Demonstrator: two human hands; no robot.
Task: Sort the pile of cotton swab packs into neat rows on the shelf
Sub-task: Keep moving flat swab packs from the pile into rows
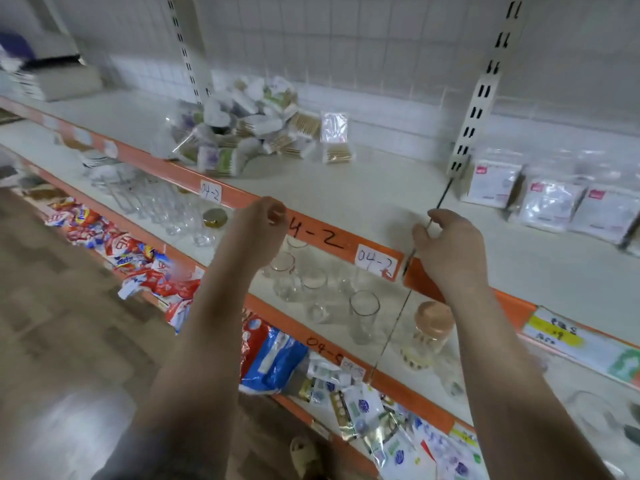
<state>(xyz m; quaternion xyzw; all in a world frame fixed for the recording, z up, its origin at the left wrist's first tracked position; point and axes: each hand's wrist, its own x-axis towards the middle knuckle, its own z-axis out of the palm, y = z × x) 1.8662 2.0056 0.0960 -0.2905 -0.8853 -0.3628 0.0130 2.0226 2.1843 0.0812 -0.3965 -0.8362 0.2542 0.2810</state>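
Note:
A jumbled pile of cotton swab packs (242,123) lies on the upper shelf (346,192), left of centre near the back. Just right of the pile, one clear pack (334,128) stands against the back wall and another (338,156) lies flat before it. My left hand (266,223) hovers at the shelf's orange front edge with its fingers curled and nothing visible in them. My right hand (450,244) pinches a thin metal wire rod (440,199) that runs from the shelf upright down across the front edge. Both hands are well short of the pile.
White bagged packs (550,202) stand in a row on the shelf at the right, beside a slotted upright (474,109). The shelf below holds drinking glasses (363,306) and a lidded jar (433,327). Colourful sachets (121,247) fill the lowest shelf.

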